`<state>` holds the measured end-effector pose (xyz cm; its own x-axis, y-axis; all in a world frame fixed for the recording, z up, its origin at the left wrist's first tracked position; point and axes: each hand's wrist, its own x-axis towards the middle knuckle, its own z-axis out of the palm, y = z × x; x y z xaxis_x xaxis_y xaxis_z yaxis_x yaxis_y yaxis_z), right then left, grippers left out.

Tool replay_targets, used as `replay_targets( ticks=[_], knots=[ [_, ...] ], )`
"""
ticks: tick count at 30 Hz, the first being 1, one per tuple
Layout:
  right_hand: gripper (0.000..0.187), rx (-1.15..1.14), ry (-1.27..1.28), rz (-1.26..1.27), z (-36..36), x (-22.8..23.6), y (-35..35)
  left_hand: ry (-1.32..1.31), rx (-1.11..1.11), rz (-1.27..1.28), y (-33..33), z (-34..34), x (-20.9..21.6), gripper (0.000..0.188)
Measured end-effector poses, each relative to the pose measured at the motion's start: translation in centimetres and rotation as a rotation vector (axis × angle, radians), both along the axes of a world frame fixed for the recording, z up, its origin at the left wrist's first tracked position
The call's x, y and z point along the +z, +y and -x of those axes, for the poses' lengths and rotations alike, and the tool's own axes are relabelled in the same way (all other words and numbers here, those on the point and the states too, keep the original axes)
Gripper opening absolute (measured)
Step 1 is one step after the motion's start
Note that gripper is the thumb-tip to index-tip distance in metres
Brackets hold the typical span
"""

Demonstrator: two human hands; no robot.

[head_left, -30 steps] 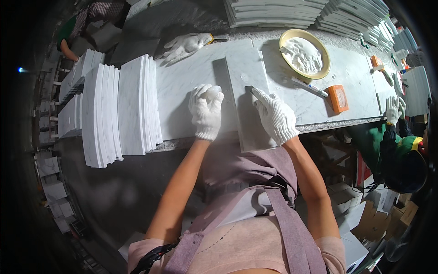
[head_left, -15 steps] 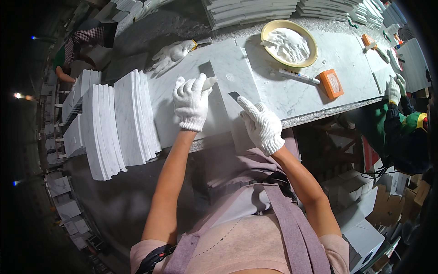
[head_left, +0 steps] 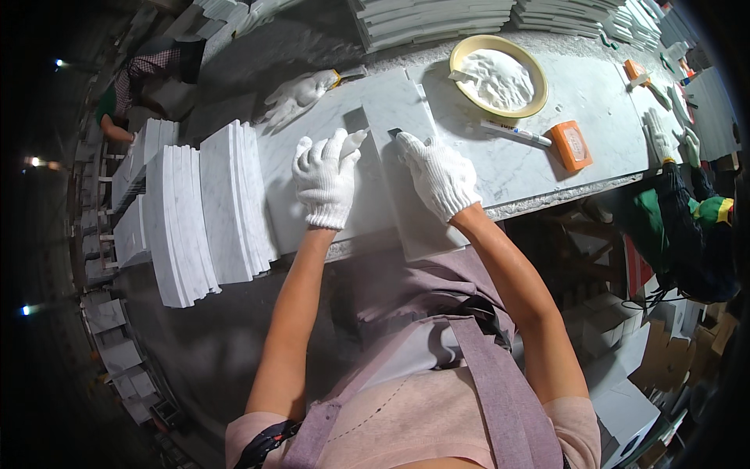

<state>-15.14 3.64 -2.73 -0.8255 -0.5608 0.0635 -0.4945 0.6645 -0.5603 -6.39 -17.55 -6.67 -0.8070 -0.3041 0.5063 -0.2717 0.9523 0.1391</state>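
A grey-white marble tile (head_left: 384, 205) lies lengthwise before me on a pale slab (head_left: 291, 205). My left hand (head_left: 324, 180), in a white knitted glove, is at the tile's left side, its thumb and fingers closed on a small whitish pointed piece (head_left: 355, 141). In my right hand (head_left: 442, 173), gloved alike, a small flat dark blade (head_left: 395, 133) is pinched, its tip over the upper part of the tile. Whether the blade touches the surface I cannot tell.
Beyond sits a yellow bowl (head_left: 539, 100) of white powder, near a white marker (head_left: 516, 134) and an orange box (head_left: 572, 146). A spare glove (head_left: 301, 95) lies at far left. Stacked tiles (head_left: 234, 199) stand left. A co-worker's gloved hands (head_left: 662, 137) show at right.
My right hand has moved away from me along the tile with the dark blade, its fingers now further over the tile. My left hand has barely shifted.
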Motion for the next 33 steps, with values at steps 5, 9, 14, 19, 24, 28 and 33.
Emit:
replay_targets(
  ticks=[5,9,14,19,24,28,33],
  knots=[
    [0.033,0.046,-0.118,-0.127,-0.1,2.2,0.6,0.02,0.001,-0.005,-0.4,-0.6,-0.3,0.053],
    [0.029,0.048,-0.116,-0.149,-0.3,2.7,1.8,0.05,-0.022,0.026,-0.6,-0.9,-0.6,0.052],
    [0.036,-0.06,-0.013,0.22,-2.8,0.8,3.6,0.042,-0.065,0.04,-0.2,-0.7,-0.3,0.054],
    [0.049,0.012,0.041,0.208,-6.2,-2.0,3.9,-0.016,-0.206,0.13,-0.3,1.1,1.2,0.054],
    [0.057,-0.014,0.078,0.273,-6.6,-3.8,3.8,-0.059,-0.269,0.26,-0.5,2.7,2.6,0.053],
    [0.057,-0.004,0.112,0.314,-6.6,-4.1,4.0,-0.027,-0.302,0.31,-0.5,3.5,3.0,0.052],
    [0.057,-0.006,0.12,0.325,-6.6,-4.0,3.9,0.024,-0.328,0.361,-0.5,4.2,3.0,0.034]
  ],
)
